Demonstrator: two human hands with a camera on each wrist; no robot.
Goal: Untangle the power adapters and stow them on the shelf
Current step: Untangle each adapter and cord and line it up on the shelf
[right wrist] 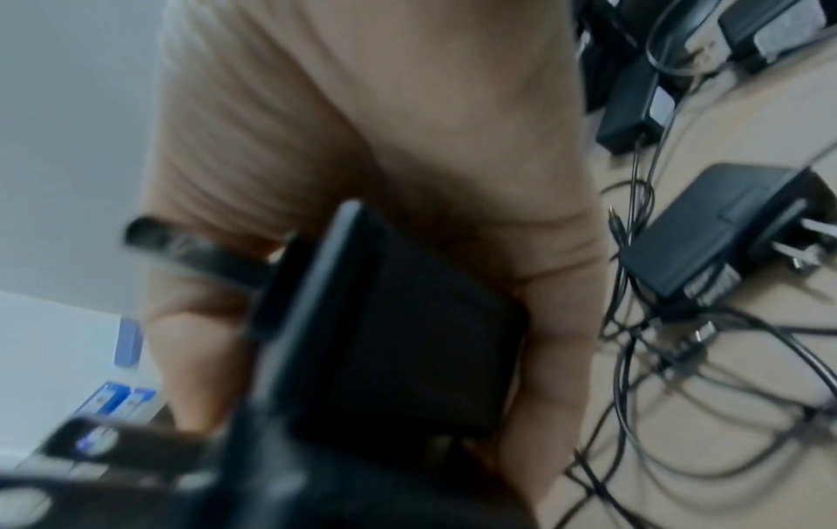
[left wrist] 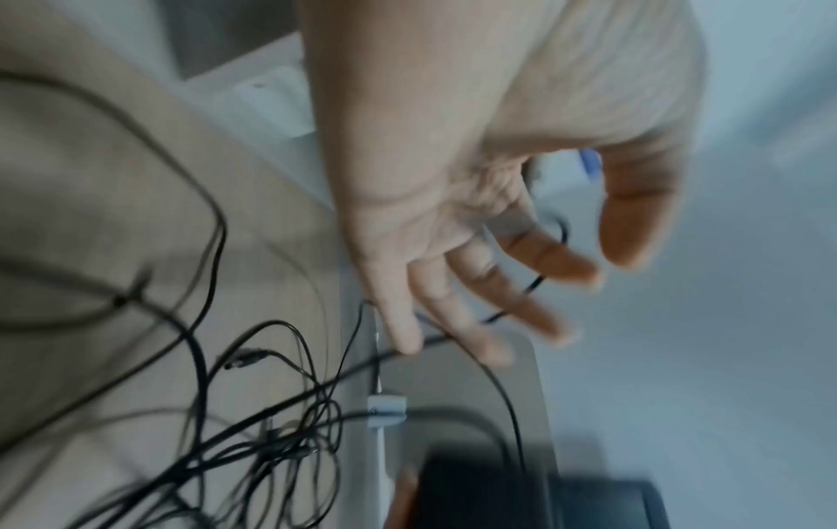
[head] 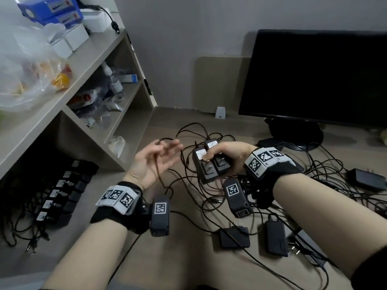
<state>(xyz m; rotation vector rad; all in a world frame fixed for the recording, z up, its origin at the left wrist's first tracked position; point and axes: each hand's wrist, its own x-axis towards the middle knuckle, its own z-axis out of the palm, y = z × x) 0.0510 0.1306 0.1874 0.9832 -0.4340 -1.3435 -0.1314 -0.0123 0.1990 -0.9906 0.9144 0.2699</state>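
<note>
My right hand [head: 225, 154] grips two black power adapters [head: 206, 167] side by side above the desk, white labels and plug prongs facing up. In the right wrist view the adapters [right wrist: 398, 340] fill the palm of the right hand [right wrist: 407, 143]. My left hand [head: 161, 156] hovers to their left, palm up and fingers spread. A thin black cable [head: 159, 174] runs across its palm and fingers. The left wrist view is blurred; there the left hand [left wrist: 453, 214] is spread with the cable [left wrist: 502, 315] behind its fingers. The shelf [head: 92, 57] stands at the left.
Several adapters [head: 60, 193] lie in a row in the shelf's bottom compartment. Tangled cables [head: 209, 197] and loose adapters [head: 234, 237] [head: 276, 237] [head: 366, 178] cover the desk. A dark monitor [head: 314, 76] stands at back right. A plastic bag [head: 27, 65] sits on the shelf top.
</note>
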